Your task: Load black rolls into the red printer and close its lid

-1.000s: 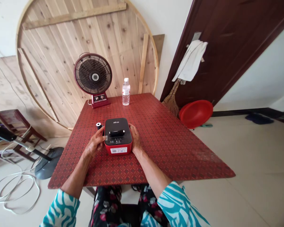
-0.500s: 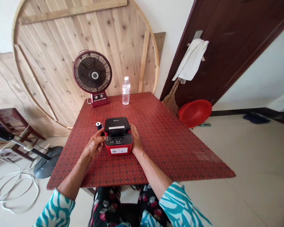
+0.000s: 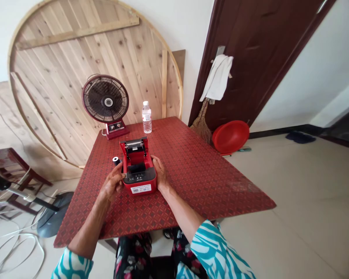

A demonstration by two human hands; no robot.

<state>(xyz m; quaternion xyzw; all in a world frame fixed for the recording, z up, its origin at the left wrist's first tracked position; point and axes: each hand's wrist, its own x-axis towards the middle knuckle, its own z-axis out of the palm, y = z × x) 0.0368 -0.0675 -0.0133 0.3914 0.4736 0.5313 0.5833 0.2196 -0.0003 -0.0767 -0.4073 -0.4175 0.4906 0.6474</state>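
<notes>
A small red and black printer (image 3: 140, 187) sits near the front of the red patterned table (image 3: 192, 186), its lid (image 3: 133, 145) raised and the red inside showing. My left hand (image 3: 112, 184) touches its left side, fingers bent near the front left corner. Against the right side rests my right hand (image 3: 160, 171), fingers stretched along the casing. Between them the two hands hold the printer. A dark paper roll (image 3: 116, 160) with a white core end stands just behind my left fingers.
At the back of the table are a dark red fan (image 3: 106, 101) and a water bottle (image 3: 147, 118). A red basin (image 3: 230, 136) and a broom (image 3: 202, 126) are by the door. Left on the floor are a chair (image 3: 10, 166) and coiled cable (image 3: 17, 236).
The printer's black lid has swung up and open. Both hands remain at its sides. The whole view has shifted slightly.
</notes>
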